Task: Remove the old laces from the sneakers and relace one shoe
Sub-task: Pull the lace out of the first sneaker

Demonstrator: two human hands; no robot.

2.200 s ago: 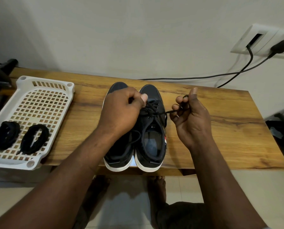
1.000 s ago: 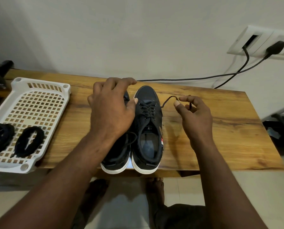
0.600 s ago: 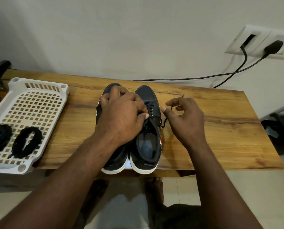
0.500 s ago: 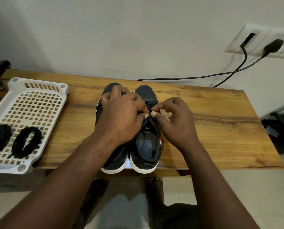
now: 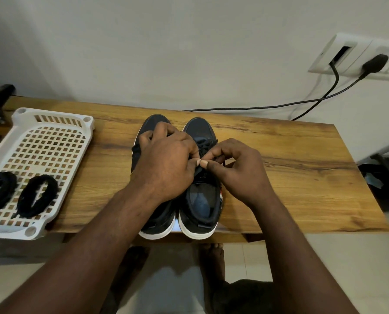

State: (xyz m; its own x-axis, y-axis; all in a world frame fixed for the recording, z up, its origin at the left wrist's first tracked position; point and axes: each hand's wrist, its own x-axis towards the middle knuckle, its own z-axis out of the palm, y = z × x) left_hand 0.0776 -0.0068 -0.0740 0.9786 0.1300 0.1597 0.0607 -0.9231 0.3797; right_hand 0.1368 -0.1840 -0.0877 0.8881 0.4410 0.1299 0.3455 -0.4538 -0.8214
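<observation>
Sneakers (image 5: pixel 200 200): side by side on table (image 5: pixel 302 177), toes to wall.
Lace (image 5: pixel 206 142): threaded on right shoe.
Left hand (image 5: pixel 166 164): curled, pinching lace.
Right hand (image 5: pixel 238 171): pinching lace, thumbs touching.
Tray (image 5: pixel 53 114): left, holding two coils (image 5: pixel 37 196).

a wooden bench (image 5: pixel 291 177) carries a white slotted tray (image 5: pixel 53 113) at its left end, jutting past the near edge, and dark sneakers (image 5: pixel 199 130) side by side mid-bench, heels near. a black cable (image 5: pixel 234 108) seems to rest along the far edge.
</observation>
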